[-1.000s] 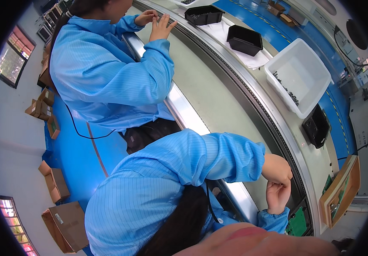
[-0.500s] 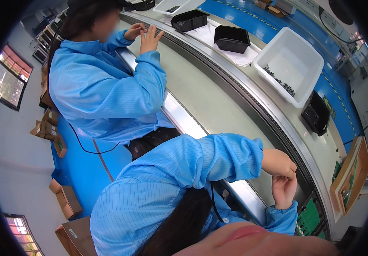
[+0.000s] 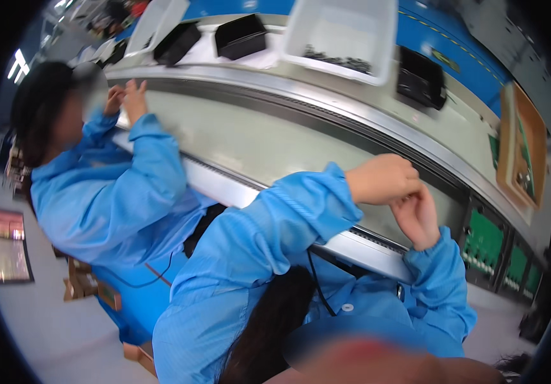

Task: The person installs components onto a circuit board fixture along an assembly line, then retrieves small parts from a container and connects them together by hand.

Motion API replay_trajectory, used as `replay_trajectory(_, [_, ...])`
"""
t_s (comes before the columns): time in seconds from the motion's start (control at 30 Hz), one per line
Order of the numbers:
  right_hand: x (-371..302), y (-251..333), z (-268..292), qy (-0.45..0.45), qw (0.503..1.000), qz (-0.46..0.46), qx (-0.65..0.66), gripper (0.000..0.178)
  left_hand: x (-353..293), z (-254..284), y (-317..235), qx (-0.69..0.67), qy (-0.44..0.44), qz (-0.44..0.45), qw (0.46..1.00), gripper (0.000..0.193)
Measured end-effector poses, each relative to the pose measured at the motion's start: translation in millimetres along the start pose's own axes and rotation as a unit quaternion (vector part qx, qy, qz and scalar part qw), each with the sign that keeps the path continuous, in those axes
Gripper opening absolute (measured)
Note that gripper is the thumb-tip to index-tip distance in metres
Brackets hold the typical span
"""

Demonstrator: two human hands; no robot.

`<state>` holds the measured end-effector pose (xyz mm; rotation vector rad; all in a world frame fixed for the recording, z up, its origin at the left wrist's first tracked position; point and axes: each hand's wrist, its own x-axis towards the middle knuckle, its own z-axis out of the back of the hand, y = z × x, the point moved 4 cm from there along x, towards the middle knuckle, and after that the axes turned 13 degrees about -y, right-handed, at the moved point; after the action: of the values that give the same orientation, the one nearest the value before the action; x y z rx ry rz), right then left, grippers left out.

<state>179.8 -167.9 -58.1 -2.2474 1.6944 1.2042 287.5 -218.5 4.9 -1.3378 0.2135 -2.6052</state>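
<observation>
Over the near side of the conveyor [image 3: 224, 137], my left hand [image 3: 383, 179] and my right hand [image 3: 417, 219] meet at the fingertips. Both are closed, fingers bent and pressed together. Whatever may lie between them is hidden by the fingers or too small to make out. Blue striped sleeves cover both my forearms. Nearest to the right hand, green circuit boards [image 3: 484, 238] sit in dark frames on the line.
Beyond the conveyor rail stand a white bin [image 3: 342, 32] with small dark parts, black trays [image 3: 420, 78] and a wooden box [image 3: 511, 137] with a green board in it. To my left a co-worker in a blue smock [image 3: 109, 192] holds both hands over the belt.
The view has swung, so bins and co-worker appear farther left and more boards show at right. My hands stay together, fingers still closed.
</observation>
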Motion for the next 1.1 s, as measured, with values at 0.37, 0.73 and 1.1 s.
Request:
replay_trajectory(0.37, [4,0,-5,0.003,0.999,0.046,0.008,0.018,5,-1,-3,-0.074,0.0,0.017,0.997,0.016])
replay_trajectory(0.73, [2,2,-5,0.008,0.999,0.034,0.026,0.02,5,-7,3,-0.086,0.026,0.065,0.994,0.02])
replay_trajectory(1.1, [-1,8,-8,0.035,0.998,0.046,-0.004,0.019,5,-2,0,-0.119,0.015,0.14,0.983,0.026])
